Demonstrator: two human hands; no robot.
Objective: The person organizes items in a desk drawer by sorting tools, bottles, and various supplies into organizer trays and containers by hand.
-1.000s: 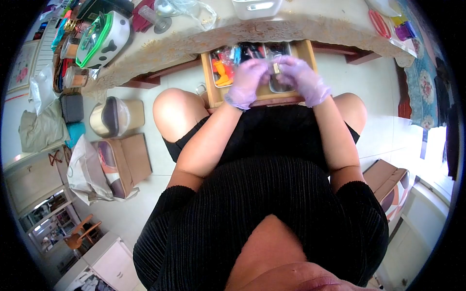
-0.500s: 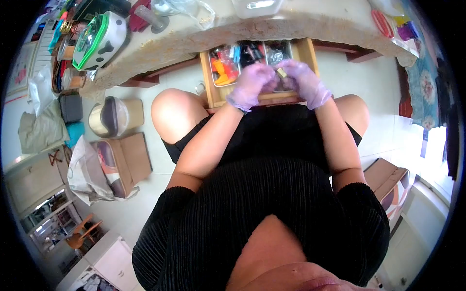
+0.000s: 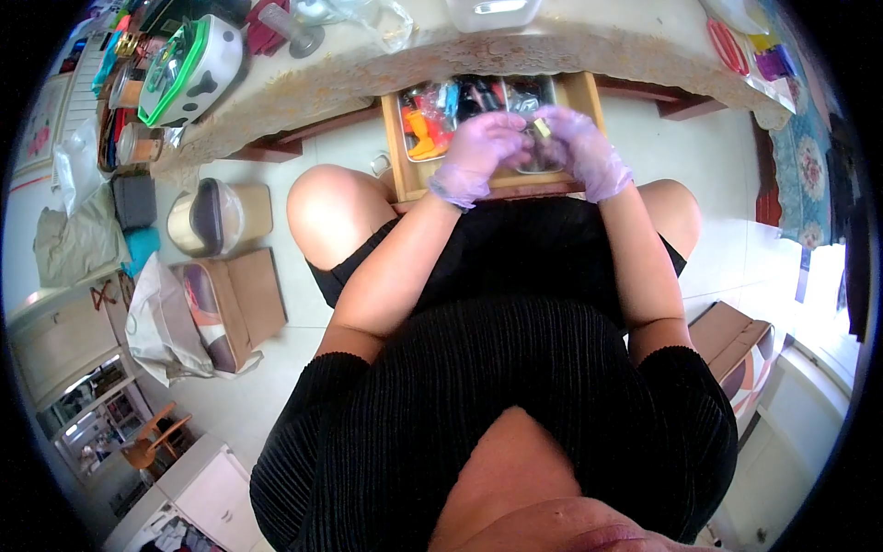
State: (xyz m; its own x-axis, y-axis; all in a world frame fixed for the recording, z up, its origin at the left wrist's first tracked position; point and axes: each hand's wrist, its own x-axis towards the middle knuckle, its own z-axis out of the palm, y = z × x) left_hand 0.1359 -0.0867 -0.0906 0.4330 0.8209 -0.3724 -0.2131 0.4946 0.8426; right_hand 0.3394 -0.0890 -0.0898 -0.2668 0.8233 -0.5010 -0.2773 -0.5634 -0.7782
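Note:
Both my hands wear thin, translucent purple gloves over an open wooden drawer (image 3: 397, 170). My right hand (image 3: 581, 152) is closed on a small pale-yellow block-like piece (image 3: 542, 128), pinched at the fingertips. Just to its left, my left hand (image 3: 480, 152) has its fingers bent toward that piece; whatever they pinch, if anything, is hidden and slightly blurred. Below the hands, a white tray in the drawer holds an orange boot-shaped piece (image 3: 420, 136) and other small coloured items. Beside it, a clear plastic bag (image 3: 524, 99) lies partly covered by the hands.
A table with a lace-edged cloth (image 3: 368, 85) runs above the drawer. On it stand a green-and-white cow-spotted container (image 3: 198, 78) and a white box (image 3: 495, 13). A bin (image 3: 221, 219) and cardboard box (image 3: 248, 299) stand on the floor at left, another box (image 3: 731, 340) at right.
My right hand has shifted slightly right and toward me, and the yellow piece has tilted more upright. My left hand's fingers have spread and moved a little.

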